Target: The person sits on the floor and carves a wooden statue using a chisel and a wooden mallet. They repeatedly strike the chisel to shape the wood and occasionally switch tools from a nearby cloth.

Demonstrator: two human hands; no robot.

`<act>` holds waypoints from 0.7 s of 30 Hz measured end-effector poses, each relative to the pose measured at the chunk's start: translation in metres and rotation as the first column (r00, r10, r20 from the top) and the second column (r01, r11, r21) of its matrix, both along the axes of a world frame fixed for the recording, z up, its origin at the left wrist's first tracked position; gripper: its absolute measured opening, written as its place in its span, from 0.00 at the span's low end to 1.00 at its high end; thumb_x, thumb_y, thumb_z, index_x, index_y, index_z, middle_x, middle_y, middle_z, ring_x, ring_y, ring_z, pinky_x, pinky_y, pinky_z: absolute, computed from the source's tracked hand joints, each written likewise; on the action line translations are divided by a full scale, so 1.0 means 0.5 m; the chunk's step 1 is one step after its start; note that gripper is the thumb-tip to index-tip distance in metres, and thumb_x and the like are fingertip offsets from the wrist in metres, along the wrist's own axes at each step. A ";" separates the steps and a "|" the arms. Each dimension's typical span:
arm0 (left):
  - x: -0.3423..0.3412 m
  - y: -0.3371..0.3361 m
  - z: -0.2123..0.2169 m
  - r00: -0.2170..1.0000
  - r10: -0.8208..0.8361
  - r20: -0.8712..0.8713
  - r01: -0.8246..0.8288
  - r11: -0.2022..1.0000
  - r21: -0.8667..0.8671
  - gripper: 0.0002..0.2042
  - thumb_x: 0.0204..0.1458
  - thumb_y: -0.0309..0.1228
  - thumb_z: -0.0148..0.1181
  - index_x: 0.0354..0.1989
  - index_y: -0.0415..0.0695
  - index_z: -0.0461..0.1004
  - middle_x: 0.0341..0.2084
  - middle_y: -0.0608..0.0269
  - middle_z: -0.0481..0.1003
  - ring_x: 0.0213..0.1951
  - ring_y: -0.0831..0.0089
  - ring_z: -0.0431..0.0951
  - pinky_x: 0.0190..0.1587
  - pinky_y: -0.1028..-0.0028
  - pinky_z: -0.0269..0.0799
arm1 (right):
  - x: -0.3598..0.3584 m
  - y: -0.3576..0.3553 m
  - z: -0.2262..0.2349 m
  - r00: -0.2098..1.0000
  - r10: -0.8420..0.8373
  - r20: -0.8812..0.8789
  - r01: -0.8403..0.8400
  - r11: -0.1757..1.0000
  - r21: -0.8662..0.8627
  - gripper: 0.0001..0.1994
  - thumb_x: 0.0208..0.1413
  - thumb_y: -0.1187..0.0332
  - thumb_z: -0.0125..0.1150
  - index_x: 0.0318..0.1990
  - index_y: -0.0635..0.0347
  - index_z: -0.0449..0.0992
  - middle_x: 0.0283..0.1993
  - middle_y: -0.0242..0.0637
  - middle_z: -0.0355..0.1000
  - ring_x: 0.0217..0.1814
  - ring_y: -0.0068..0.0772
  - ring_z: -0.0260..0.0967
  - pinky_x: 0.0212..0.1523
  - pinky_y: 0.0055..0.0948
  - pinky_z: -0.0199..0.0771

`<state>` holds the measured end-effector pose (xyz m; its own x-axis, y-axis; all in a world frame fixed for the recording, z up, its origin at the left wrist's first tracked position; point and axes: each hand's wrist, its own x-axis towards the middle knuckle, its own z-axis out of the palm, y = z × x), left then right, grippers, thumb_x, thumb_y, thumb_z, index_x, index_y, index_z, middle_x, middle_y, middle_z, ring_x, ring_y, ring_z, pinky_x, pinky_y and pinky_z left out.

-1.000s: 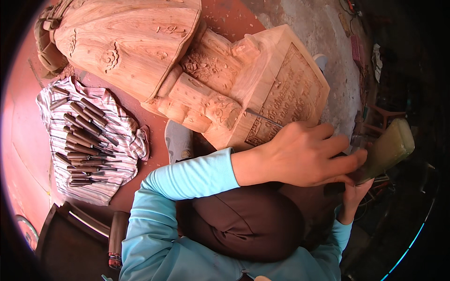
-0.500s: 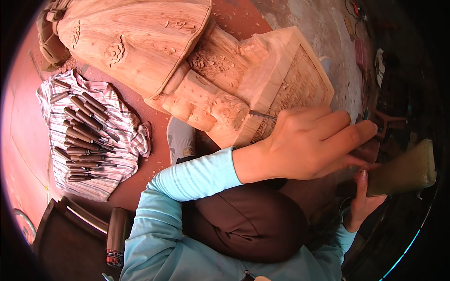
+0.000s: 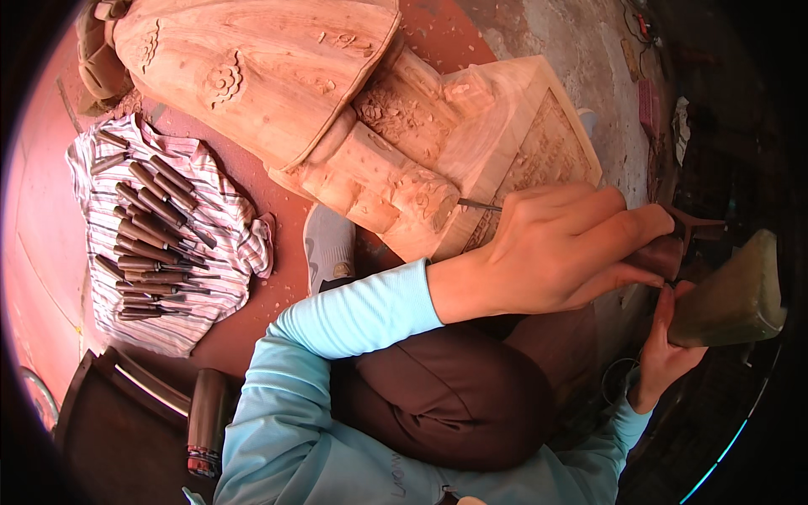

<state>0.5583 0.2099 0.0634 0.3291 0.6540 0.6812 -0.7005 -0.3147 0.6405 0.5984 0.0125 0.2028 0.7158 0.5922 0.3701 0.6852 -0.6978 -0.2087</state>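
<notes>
Wooden carving (image 3: pixel 404 160) edge meets chisel (image 3: pixel 478 204); left fingers (image 3: pixel 581 220) clamp it, right hand (image 3: pixel 665 353) grips mallet (image 3: pixel 728 295).

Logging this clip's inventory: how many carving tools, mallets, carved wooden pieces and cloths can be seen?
Chisels lying on the striped cloth: about 15, overlapping, so not exact
Chisel in the left hand, its tip on the carving: 1
Wooden mallet in the right hand: 1
Carved wooden sculpture: 1
Striped cloth: 1
Total: about 19
</notes>
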 end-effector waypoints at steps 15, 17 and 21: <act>-0.011 -0.022 0.009 0.998 0.029 -0.049 -0.023 0.994 0.110 0.24 0.35 0.41 0.64 0.45 0.48 0.75 0.17 0.72 0.64 0.17 0.76 0.65 0.17 0.78 0.60 | -0.032 0.043 0.007 0.998 -0.003 -0.068 0.003 1.000 0.007 0.08 0.47 0.85 0.59 0.36 0.71 0.70 0.33 0.36 0.69 0.32 0.25 0.64 0.36 0.22 0.64; -0.011 -0.016 0.010 0.999 0.019 -0.050 -0.015 0.996 0.086 0.25 0.35 0.42 0.65 0.45 0.47 0.75 0.17 0.71 0.65 0.17 0.74 0.66 0.17 0.77 0.61 | -0.029 0.041 0.011 0.997 -0.002 -0.081 0.005 0.999 0.032 0.08 0.48 0.85 0.59 0.37 0.71 0.71 0.35 0.37 0.70 0.34 0.25 0.65 0.37 0.22 0.65; -0.005 -0.013 0.003 0.999 0.013 -0.047 -0.011 0.999 0.044 0.24 0.36 0.42 0.66 0.44 0.45 0.75 0.17 0.69 0.66 0.17 0.73 0.66 0.18 0.76 0.61 | -0.001 0.007 -0.012 0.976 0.075 0.203 -0.043 0.986 -0.160 0.09 0.49 0.82 0.61 0.40 0.71 0.73 0.38 0.38 0.73 0.40 0.26 0.70 0.41 0.24 0.69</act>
<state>0.5559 0.2036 0.0651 0.3536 0.6282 0.6931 -0.6661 -0.3511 0.6580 0.5978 0.0162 0.1966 0.5953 0.6923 0.4078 0.7430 -0.6676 0.0488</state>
